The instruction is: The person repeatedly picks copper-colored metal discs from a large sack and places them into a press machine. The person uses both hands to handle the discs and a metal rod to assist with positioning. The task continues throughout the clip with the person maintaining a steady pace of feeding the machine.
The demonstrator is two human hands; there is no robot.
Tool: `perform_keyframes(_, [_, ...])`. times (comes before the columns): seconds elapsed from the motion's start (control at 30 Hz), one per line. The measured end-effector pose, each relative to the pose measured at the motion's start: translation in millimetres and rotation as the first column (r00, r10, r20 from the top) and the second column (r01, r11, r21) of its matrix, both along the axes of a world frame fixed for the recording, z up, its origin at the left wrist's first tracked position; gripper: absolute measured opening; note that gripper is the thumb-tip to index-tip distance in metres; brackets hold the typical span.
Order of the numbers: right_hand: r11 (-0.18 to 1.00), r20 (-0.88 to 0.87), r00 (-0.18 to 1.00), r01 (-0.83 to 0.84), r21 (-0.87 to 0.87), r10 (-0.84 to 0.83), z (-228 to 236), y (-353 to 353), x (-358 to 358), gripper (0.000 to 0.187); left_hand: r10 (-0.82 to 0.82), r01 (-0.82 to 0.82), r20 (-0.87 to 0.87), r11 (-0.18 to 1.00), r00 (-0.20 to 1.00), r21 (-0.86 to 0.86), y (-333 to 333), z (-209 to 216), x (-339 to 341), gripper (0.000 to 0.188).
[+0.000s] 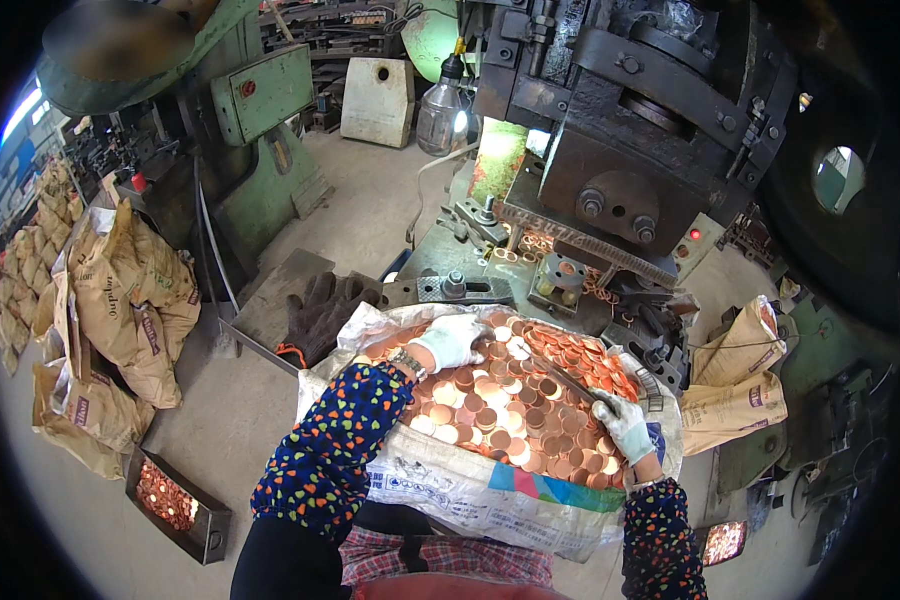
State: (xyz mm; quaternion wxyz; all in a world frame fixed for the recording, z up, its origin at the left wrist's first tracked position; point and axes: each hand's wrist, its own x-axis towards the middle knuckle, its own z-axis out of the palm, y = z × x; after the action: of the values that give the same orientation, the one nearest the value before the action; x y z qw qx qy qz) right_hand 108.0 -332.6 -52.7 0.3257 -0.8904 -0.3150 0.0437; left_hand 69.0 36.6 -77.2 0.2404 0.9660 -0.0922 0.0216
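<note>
Now we look down at the big dark press machine (630,130) towering at the far right, its heavy black head hanging over a small die block (558,278) that holds a few copper rings. To the left stands a green machine (260,110), and along the far left edge brown paper sacks (120,300) lean in a heap on the concrete floor (220,420). Near us, right in the middle, sits the white woven sack (470,485), its mouth wide open and filled to the brim with round copper discs (500,400), shining orange and pink under the light. Two more brown bags (740,385) lie to the right of it.

Our left hand (452,340), in a white glove, lies palm down on the far left part of the disc pile, fingers spread flat over the discs and not clenched around anything. Our right hand (625,425), also gloved in white, is at the near right edge of the pile, closed around the end of a thin dark rod (560,375) that slants across the discs toward the far left.

Left of the sack, a pair of dark work gloves (322,312) rests on a grey metal tray (270,300). Down at the near left, a small dark box (175,500) on the floor holds more copper pieces. A clear plastic bottle (440,105) stands far back beside the press.
</note>
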Motion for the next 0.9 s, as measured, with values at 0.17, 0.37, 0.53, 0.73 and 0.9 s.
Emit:
perform_keyframes(0.17, [1.0,0.058,0.998,0.016,-0.015,-0.015,-1,3,-3,0.034,0.041,-0.041,-0.055,0.999,0.998,-0.001,2,5,1,0.043])
perform_keyframes(0.37, [1.0,0.054,0.998,0.026,0.016,-0.027,-6,3,-5,0.033,0.023,-0.042,-0.152,0.991,0.988,-0.125,7,14,-4,0.036])
perform_keyframes(0.53, [1.0,0.059,0.998,0.025,-0.015,-0.024,-10,1,0,0.037,0.056,-0.081,-0.115,0.972,0.992,-0.223,8,13,-3,0.031])
perform_keyframes(0.73, [1.0,0.057,0.998,0.021,-0.022,-0.02,-15,-4,3,0.038,0.031,-0.199,-0.288,0.791,0.957,-0.578,7,9,2,0.028])
perform_keyframes(0.9, [0.999,0.019,0.999,0.035,-0.017,-0.034,-3,1,0,0.039,0.072,-0.164,-0.183,0.813,0.981,-0.559,6,10,0,0.024])
